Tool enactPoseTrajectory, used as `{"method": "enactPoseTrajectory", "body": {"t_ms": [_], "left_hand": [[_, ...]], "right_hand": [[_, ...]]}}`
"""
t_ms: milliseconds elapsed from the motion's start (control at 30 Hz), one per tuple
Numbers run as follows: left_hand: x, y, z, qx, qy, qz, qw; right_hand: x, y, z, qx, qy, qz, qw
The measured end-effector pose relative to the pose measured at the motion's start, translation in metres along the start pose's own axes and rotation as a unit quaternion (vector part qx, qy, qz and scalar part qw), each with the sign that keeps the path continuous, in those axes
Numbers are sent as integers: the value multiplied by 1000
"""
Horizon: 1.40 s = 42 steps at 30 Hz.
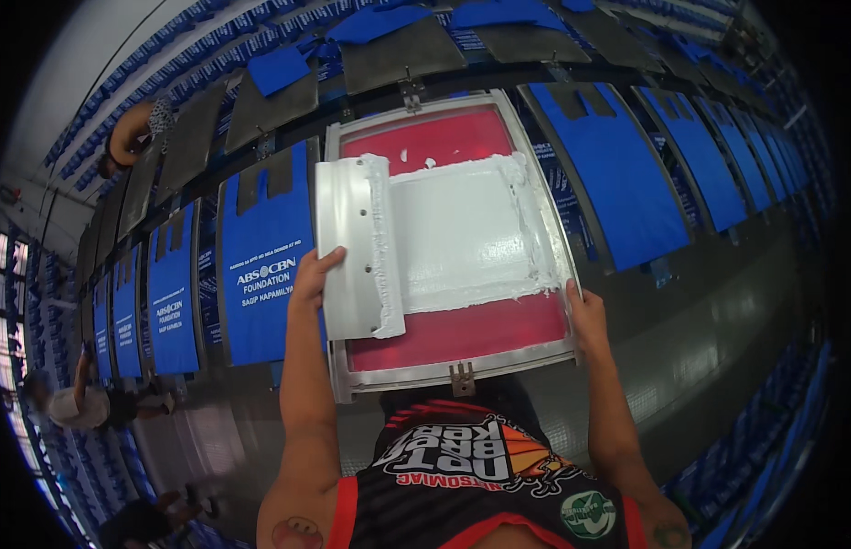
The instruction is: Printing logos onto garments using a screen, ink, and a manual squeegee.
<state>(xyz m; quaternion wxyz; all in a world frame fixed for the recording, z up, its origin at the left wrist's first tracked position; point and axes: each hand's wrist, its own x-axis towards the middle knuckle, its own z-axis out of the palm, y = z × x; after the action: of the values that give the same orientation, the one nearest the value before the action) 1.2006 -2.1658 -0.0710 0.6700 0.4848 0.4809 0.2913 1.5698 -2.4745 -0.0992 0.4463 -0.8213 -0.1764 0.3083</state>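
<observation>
A screen printing frame (573,256) with a metal rim and red mesh is in front of me. White ink (471,233) coats the middle of the mesh, thick along its edges. Across the frame's left side lies a wide metal squeegee (347,210), its right edge heaped with ink. My left hand (315,276) is closed at the squeegee's outer edge, thumb on top; its other fingers are hidden beneath, so whether they also hold the frame does not show. My right hand (586,316) grips the frame's right rim near the lower corner.
Blue printed fabric pieces (265,261) lie on boards to the left. Unprinted blue pieces (617,174) continue to the right. Dark boards (402,57) form a row behind. Another person (82,401) is at the lower left, and someone (128,137) is at the upper left.
</observation>
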Motion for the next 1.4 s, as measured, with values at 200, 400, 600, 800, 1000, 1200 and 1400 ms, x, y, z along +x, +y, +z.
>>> {"method": "enactPoseTrajectory", "body": {"t_ms": [200,400,600,800,1000,1200,1400], "left_hand": [[-10,17,20,17,9,-27,999],[-22,24,7,-11,4,-26,1000],[-13,11,11,-2,3,-35,999],[-4,-11,-5,-31,-4,-48,998],[-9,8,-4,-38,18,-44,998],[4,35,34,-25,-5,-9,1000],[19,39,48,-43,-23,-30,998]], "right_hand": [[13,14,-1,7,-5,7,1000],[19,10,6,-9,-25,14,1000],[29,16,6,-9,-16,10,1000],[39,26,12,-53,-27,2,998],[-38,-3,12,-233,45,-317,918],[-123,6,73,-70,-364,67,926],[-124,48,96,-19,-323,78,943]]}}
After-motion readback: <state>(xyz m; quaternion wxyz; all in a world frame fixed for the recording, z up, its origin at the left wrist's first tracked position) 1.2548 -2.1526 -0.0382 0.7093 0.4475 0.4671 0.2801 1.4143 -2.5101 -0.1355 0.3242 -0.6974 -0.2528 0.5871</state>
